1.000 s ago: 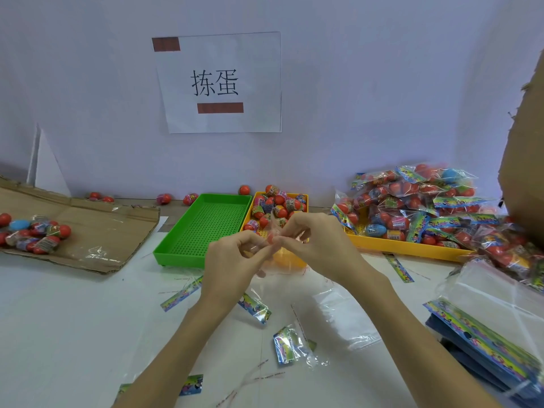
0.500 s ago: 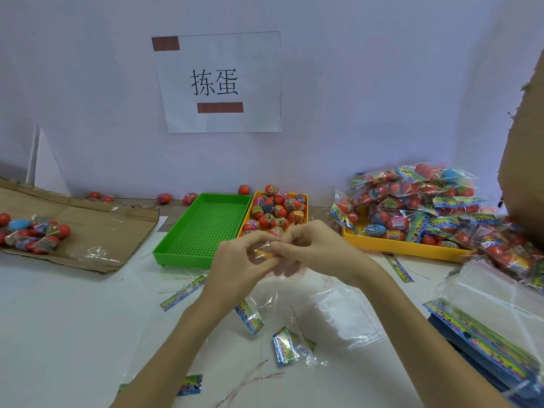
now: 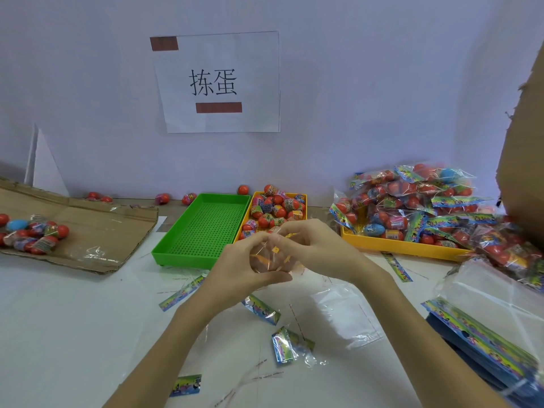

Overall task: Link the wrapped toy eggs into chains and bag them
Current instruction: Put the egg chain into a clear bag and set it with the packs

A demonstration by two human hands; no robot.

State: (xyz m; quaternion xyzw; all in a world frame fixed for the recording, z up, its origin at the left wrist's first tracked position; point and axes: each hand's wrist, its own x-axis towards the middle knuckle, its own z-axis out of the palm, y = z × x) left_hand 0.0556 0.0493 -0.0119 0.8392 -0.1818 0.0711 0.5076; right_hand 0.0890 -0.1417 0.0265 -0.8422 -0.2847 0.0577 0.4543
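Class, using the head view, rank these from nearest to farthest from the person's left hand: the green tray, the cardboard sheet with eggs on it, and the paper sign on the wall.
1. Green tray: just behind the left hand, slightly left.
2. Cardboard sheet: far left on the table.
3. Paper sign: up on the back wall.

A pale wall [image 3: 368, 98] bearing a taped paper sign [image 3: 217, 82] rises behind a white table [image 3: 59, 319].
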